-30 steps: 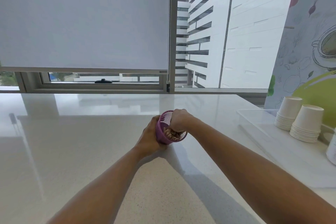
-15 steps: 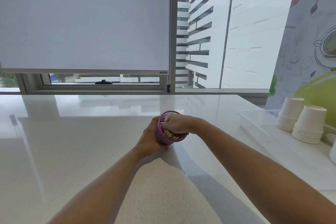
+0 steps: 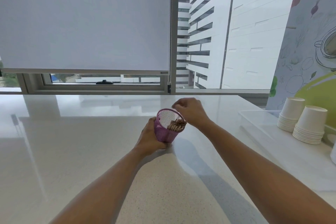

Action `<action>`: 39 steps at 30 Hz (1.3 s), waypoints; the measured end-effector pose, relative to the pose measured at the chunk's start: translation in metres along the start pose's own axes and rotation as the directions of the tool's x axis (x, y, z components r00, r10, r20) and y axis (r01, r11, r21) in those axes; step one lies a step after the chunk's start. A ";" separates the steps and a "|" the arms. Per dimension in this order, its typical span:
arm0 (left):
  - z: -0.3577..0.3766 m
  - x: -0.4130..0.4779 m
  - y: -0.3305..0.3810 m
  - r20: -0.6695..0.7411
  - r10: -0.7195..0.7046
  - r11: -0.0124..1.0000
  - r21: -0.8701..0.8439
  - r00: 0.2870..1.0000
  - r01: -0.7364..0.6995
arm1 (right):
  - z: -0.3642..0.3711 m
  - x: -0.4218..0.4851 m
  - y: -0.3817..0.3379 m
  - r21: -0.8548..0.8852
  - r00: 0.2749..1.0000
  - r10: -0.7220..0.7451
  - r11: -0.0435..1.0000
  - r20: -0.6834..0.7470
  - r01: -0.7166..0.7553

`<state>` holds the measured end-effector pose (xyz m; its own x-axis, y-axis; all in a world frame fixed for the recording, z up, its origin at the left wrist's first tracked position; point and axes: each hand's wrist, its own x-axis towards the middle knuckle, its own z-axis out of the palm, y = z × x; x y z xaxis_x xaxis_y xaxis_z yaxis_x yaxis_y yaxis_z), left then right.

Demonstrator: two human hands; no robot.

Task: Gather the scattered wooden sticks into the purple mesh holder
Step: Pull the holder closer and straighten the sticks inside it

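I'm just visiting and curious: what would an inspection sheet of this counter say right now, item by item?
Surface: white speckled counter, glossy.
Job's things: purple mesh holder tilted, wooden sticks bunched inside.
Clutter: two paper cup stacks, clear tray.
Grips: left hand holds the holder; right hand by its rim, fingers curled and blurred, so whether it holds anything is unclear.
Cables: nothing seen.
Surroundings: window blind, white building outside, vegetable mural.
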<state>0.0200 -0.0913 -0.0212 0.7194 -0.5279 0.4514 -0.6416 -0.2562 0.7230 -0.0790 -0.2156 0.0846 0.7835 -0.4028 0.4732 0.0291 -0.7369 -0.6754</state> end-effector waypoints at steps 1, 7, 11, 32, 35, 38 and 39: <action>0.000 -0.001 0.000 -0.010 -0.017 1.000 0.022 1.000 0.017 | -0.001 -0.001 0.006 0.031 0.991 0.032 0.999 -0.130 -0.028; 0.005 -0.007 0.002 -0.158 -0.168 0.977 0.104 0.973 0.186 | 0.007 -0.016 0.050 -0.046 0.922 0.385 0.921 -0.031 -0.386; 0.009 -0.010 0.005 -0.186 -0.223 0.968 0.071 0.957 0.240 | 0.015 -0.026 0.055 0.030 0.841 0.430 0.885 0.329 -0.465; 0.008 -0.016 0.019 -0.117 -0.237 0.971 -0.058 0.965 0.231 | 0.020 -0.027 0.045 0.239 0.941 0.210 0.931 0.265 -0.275; 0.009 -0.014 0.019 -0.112 -0.232 0.971 -0.081 0.966 0.223 | 0.018 -0.025 0.039 0.294 0.949 0.183 0.921 0.256 -0.256; 0.010 -0.012 0.020 -0.100 -0.218 0.975 -0.067 0.971 0.212 | 0.021 -0.026 0.039 0.320 0.908 0.201 0.890 0.367 -0.326; 0.010 -0.012 0.020 -0.098 -0.212 0.977 -0.056 0.972 0.207 | 0.023 -0.027 0.040 0.319 0.900 0.201 0.886 0.387 -0.335</action>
<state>-0.0039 -0.0985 -0.0171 0.8617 -0.3793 0.3371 -0.4626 -0.3141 0.8291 -0.0849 -0.2218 0.0313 0.9511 -0.3006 0.0714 -0.0385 -0.3449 -0.9379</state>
